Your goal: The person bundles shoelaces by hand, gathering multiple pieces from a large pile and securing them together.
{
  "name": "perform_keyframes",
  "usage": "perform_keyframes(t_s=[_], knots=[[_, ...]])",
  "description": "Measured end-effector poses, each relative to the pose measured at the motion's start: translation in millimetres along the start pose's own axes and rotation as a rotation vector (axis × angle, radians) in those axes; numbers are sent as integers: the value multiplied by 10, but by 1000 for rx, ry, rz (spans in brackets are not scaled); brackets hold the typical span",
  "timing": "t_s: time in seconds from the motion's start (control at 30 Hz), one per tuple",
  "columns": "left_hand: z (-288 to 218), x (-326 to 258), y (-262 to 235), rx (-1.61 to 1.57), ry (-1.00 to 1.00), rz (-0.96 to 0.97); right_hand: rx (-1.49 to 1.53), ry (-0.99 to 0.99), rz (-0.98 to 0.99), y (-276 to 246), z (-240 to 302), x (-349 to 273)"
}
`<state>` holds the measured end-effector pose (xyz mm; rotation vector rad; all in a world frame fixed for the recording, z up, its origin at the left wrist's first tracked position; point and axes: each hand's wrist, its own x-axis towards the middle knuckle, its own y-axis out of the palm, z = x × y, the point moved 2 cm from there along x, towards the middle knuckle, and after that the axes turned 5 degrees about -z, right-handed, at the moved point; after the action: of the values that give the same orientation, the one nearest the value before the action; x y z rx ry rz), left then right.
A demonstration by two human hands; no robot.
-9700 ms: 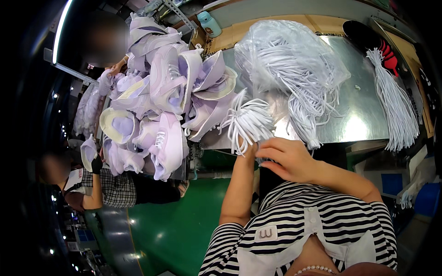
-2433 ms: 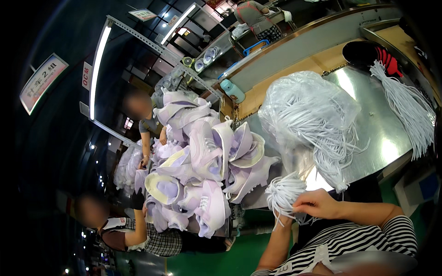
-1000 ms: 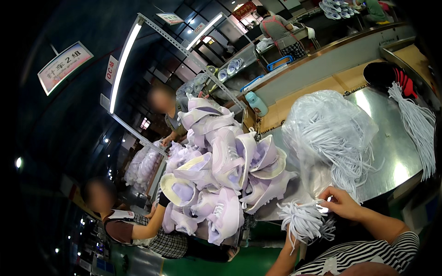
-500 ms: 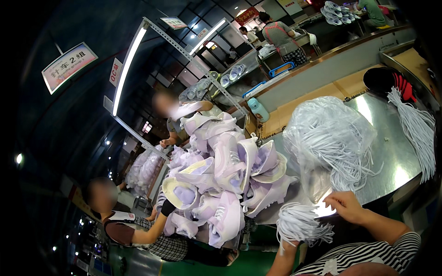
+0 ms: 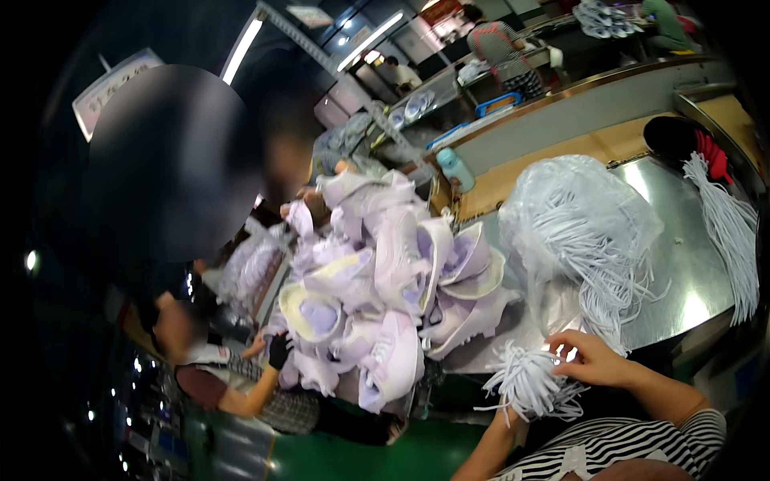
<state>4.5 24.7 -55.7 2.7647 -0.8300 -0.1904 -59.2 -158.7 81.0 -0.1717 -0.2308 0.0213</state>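
Observation:
A bundle of white shoelaces hangs over my left hand, its loose ends fanning out and covering most of the fingers. My left hand is closed around the bundle from below. At the bundle's right edge is my right hand, with its fingers curved and a gap between thumb and fingertips. Whether those fingertips touch a lace is hard to make out. Beyond the hands, a clear plastic bag full of white shoelaces rests on the metal table, some laces spilling toward me.
A pile of pale lilac shoes stands left of the bag. Another lace bunch lies at the right, by a black-and-red item. A blue bottle stands behind. Co-workers are at the left, one wearing a black glove.
My right hand has moved left to the lace bundle and its fingers have parted. The bundle's ends now fan out more. At the left, a blurred dark figure has come into view.

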Motion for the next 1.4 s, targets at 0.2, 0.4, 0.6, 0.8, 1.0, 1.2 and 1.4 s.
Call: perform_keyframes(t_s=[0.2, 0.4, 0.6, 0.8, 1.0, 1.2, 1.4], knots=[[44, 91, 288, 25, 53, 20, -76, 31, -224, -177, -287, -107], [201, 131, 314, -92, 112, -28, -56, 86, -280, -216, -394, -176], [175, 127, 346, -109, 107, -79, -70, 156, -183, -318, -239, -86], [156, 187, 401, -74, 70, -37, 177, 87, -212, -49, -288, -86], [134, 182, 372, -99, 54, -38, 163, 234, -277, -351, -389, -143], [99, 99, 366, -133, 37, -26, 209, 251, -303, -338, -391, -215], [-31, 206, 463, -123, 7, 39, 140, 239, -464, -463, -326, -192]])
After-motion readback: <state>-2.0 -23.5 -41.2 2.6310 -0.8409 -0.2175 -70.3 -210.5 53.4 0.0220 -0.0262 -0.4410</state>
